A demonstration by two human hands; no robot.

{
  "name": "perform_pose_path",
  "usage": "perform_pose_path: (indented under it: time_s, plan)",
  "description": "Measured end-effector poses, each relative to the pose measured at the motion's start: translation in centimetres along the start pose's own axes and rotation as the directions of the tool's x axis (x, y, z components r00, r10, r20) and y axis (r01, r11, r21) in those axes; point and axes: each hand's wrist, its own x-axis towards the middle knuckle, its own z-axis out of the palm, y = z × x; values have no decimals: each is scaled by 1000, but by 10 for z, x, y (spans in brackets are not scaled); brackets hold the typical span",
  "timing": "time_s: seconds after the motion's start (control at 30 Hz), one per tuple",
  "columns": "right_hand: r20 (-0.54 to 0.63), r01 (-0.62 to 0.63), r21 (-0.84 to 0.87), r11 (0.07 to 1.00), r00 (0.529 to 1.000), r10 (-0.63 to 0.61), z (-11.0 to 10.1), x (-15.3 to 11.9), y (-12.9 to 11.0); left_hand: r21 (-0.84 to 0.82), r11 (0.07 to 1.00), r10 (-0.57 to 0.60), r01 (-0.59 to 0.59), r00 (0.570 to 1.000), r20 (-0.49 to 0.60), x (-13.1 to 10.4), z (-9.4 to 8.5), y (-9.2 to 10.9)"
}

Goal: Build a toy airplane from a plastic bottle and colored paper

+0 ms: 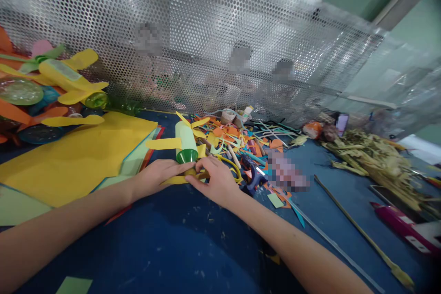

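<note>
A plastic bottle with a green shoulder (188, 155) is wrapped in pale green paper, and yellow paper strips (163, 144) stick out from it like blades. Its neck end points toward me. My left hand (160, 175) is closed at the neck end, fingers long and pressed together against the bottle. From the other side my right hand (217, 183) curls its thumb and fingers at the neck, pinching a yellow paper strip (179, 179) there. The neck itself is mostly hidden by my fingers.
Stacked yellow paper sheets (79, 156) lie left, below finished-looking paper-and-bottle pieces (62, 73). Behind my right hand are colourful paper scraps (227, 131) and a dark blue glue gun (254, 177). A thin stick (358, 225) and dried husks (375, 151) lie right. Perforated metal (206, 23) stands behind.
</note>
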Motion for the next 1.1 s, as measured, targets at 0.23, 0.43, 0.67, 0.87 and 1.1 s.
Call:
perform_pose_path:
  time_s: [0.23, 0.43, 0.67, 0.87, 1.1]
  plan:
    - [39, 21, 21, 1000, 999, -21, -2, -2, 4, -11, 1000, -5, 6, 999, 45, 3, -7, 5]
    - [77, 61, 23, 998, 995, -63, -2, -2, 8, -14, 1000, 7, -7, 999, 48, 4, -10, 9]
    - [101, 58, 107, 993, 993, -68, -7, -1, 7, 73, 992, 108, -107, 994, -5, 2, -9, 8]
    - [144, -341, 634, 694, 934, 327, -10, 2, 12, 105, 994, 32, -11, 979, -200, -2, -9, 17]
    - [298, -541, 732, 414, 800, 520, -6, 5, 16, 206, 977, 143, -58, 894, -425, -6, 6, 4]
